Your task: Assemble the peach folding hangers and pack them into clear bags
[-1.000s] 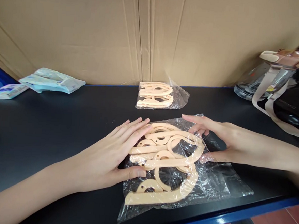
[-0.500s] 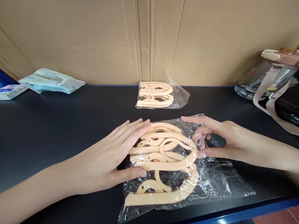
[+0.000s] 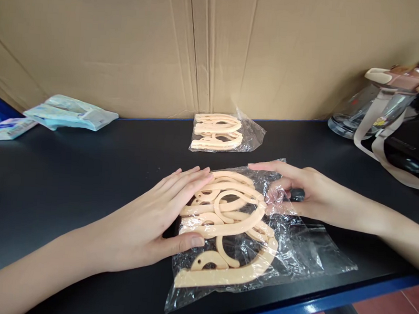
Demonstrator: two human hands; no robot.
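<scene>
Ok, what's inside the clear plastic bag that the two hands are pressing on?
The clear bag holds a loose pile of peach plastic hanger pieces. The left hand covers the pile's left edge, and overlapping pieces hide any exact count.

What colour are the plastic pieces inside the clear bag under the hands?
Pale peach plastic pieces, seen in the head view.

You have a clear plastic bag [image 3: 289,251] lying flat near the black table's front edge, its film crinkled. Inside it, peach plastic folding hangers [image 3: 226,225] lie jumbled and overlapping toward its left side.
</scene>
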